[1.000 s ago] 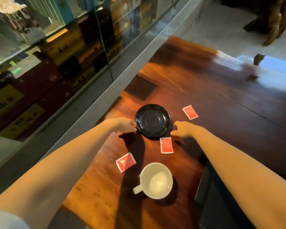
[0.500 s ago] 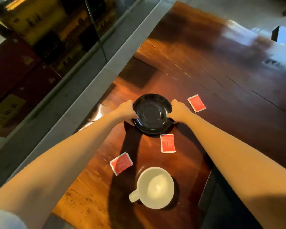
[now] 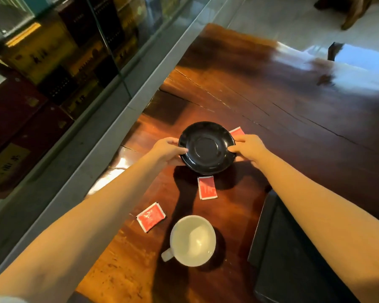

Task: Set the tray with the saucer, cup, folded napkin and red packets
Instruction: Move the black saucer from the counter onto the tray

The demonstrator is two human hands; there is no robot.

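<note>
The round glossy black saucer (image 3: 206,147) is gripped at opposite rims by the left hand (image 3: 166,149) and the right hand (image 3: 248,147), over the dark wooden surface (image 3: 293,127), beyond the white ceramic cup (image 3: 193,240).

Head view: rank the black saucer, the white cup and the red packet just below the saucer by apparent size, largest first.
1. Black saucer, largest.
2. White cup, only slightly smaller and nearer the camera, so the order of these two is unsure.
3. Red packet, clearly smallest.
</note>
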